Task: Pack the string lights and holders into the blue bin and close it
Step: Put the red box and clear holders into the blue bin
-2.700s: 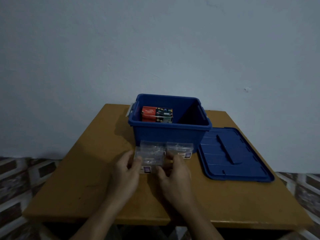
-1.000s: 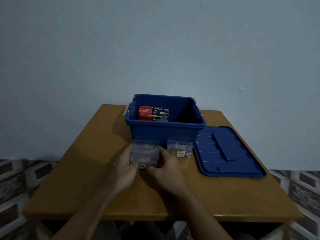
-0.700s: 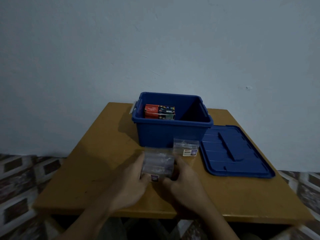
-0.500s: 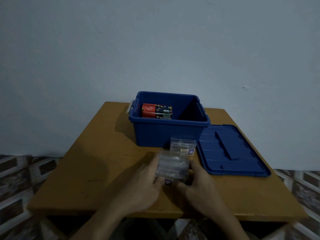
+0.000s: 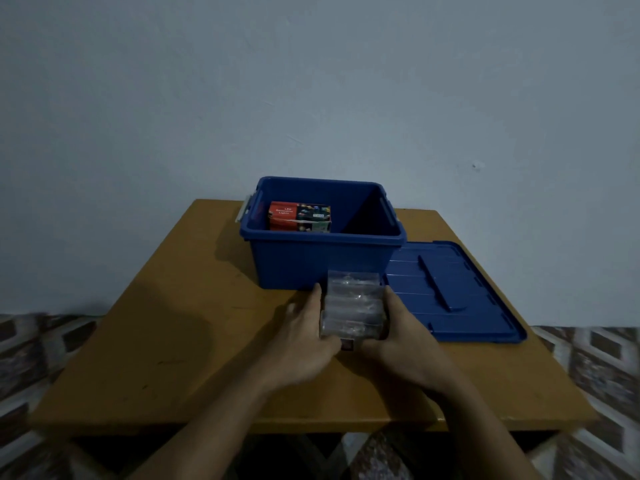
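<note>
The left hand's fingers lie along the left side of a small stack of clear packs of holders. The right hand's fingers lie along its right side, and the thumbs are tucked in at the near edge, so the stack is clasped narrowly between the left hand and the right hand. The packs are see-through plastic, layered one on another, with pale glints inside and a small dark label showing at the near edge; the contents are too dim to make out. It cannot be told whether the stack rests on the table or is just lifted off it. It sits directly in front of the blue bin, close to the bin's near wall. The bin is open, and inside it, towards the left, stands a red and dark box of string lights. The right part of the bin looks free. The blue lid lies flat on the table to the right of the bin, touching or nearly touching it. The step in hand appears to be gathering the holders for packing. The next move probably calls for raising the stack over the near rim and setting it down beside the lights box, with even pressure from both sides so the slippery packs do not slide apart. The lid would go on afterwards.
</note>
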`<state>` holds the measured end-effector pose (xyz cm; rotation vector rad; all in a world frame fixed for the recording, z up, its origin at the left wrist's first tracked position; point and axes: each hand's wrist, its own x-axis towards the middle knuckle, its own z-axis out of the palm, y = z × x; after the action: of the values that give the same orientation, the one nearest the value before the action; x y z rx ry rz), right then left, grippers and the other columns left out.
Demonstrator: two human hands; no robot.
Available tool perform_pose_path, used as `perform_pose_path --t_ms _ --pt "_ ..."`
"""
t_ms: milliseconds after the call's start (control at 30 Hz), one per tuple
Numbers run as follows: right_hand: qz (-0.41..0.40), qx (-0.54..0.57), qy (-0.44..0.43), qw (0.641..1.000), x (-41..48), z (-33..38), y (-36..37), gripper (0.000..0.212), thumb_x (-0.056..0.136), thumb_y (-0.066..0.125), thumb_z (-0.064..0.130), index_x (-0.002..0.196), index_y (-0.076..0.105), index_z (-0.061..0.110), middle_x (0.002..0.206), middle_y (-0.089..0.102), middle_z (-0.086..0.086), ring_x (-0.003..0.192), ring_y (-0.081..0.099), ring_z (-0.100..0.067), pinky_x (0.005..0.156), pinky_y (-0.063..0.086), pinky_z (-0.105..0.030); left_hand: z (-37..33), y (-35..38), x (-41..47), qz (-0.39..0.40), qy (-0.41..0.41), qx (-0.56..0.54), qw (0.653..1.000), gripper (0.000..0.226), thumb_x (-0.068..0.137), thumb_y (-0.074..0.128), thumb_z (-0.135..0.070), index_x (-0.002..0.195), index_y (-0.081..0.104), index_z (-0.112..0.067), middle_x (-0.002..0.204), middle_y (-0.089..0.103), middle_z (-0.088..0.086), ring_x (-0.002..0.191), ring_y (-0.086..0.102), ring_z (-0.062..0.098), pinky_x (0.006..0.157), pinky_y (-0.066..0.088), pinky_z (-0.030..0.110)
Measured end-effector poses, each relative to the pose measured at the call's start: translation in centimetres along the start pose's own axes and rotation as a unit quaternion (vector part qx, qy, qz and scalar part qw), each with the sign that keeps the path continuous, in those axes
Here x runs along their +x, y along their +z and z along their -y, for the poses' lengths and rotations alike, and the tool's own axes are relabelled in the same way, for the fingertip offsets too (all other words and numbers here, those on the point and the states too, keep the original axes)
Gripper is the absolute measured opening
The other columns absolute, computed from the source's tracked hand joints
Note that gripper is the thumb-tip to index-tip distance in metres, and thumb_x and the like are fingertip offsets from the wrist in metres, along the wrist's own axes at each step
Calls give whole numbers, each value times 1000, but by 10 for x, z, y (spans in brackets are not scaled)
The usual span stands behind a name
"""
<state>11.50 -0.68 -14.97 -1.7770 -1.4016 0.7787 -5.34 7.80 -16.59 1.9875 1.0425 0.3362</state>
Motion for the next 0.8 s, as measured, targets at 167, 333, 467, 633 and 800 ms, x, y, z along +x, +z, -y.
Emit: perform_pose_path --t_ms 167,333,467,633,800 --pt "30 13 7 999 10 -1 -1 81 77 84 31 141 34 36 122 65 14 109 64 -2 101 51 -29 -3 -9 8 50 -16 26 998 94 92 57 -37 155 -13 -42 160 12 0 142 23 21 110 30 38" --pt "14 8 -18 1000 6 0 5 72 81 82 31 137 37 41 127 62 14 110 62 2 91 50 -14 0 -17 8 61 27 20 998 91 80 55 -50 149 -4 -58 159 20 -13 146 20 14 116 29 46" --pt "15 18 -31 999 -2 1 3 68 83 80 24 120 35 59 122 55 26 102 57 14 77 43 1 6 -21 5 52 40 0 998 86 83 56 -41 149 4 -59 155 27 -19 143 24 10 115 32 43" --pt "7 -45 -53 998 -4 2 9 67 83 73 25 117 27 61 117 39 32 112 49 3 98 43 -17 13 -23 0 49 16 3 999 84 84 55 -43 145 3 -66 155 26 -19 142 28 9 109 37 40" --pt "30 -31 -55 998 -2 4 9 67 86 68 5 131 34 41 111 61 23 101 58 17 77 42 1 9 -18 -6 64 13 44 997 82 96 49 -31 149 -9 -56 159 16 -10 137 24 8 98 31 34"
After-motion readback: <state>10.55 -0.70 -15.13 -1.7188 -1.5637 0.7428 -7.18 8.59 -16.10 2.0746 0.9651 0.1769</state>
